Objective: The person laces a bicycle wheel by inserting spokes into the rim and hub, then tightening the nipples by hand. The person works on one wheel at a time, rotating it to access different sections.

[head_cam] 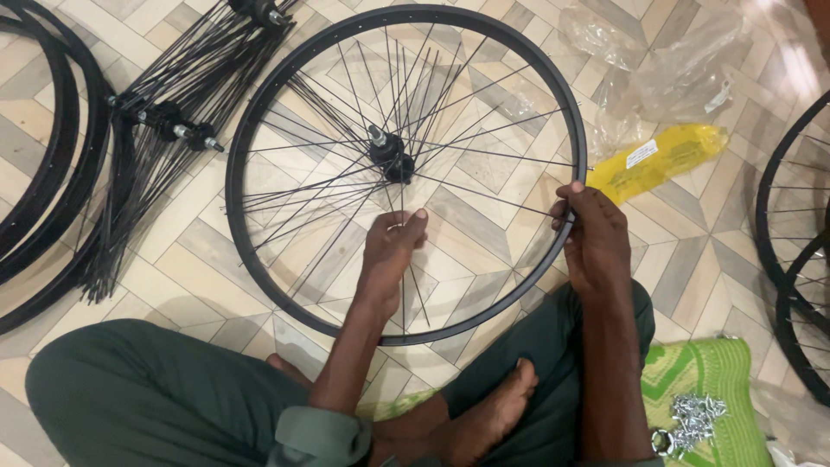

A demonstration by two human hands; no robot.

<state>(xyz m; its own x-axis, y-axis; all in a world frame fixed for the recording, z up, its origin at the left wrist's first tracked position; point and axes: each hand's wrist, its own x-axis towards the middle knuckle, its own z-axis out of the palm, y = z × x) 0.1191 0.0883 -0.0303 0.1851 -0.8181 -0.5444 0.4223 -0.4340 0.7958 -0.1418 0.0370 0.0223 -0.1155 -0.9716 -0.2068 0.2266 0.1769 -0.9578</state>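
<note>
A black bicycle wheel rim (259,104) lies flat on the tiled floor in front of my crossed legs, with thin black spokes running to a black hub (389,156) near its middle. My left hand (391,251) reaches inside the rim and pinches a loose spoke (403,203) below the hub. My right hand (592,233) grips the rim's right edge, fingers curled over it where a spoke meets the rim.
Bundles of hubs with loose spokes (164,121) and spare black rims (35,173) lie at the left. Clear plastic bags (674,69) and a yellow packet (657,160) lie at the right, beside more wheels (795,242). A pile of small silver spoke nipples (696,419) sits on a green mat (731,380).
</note>
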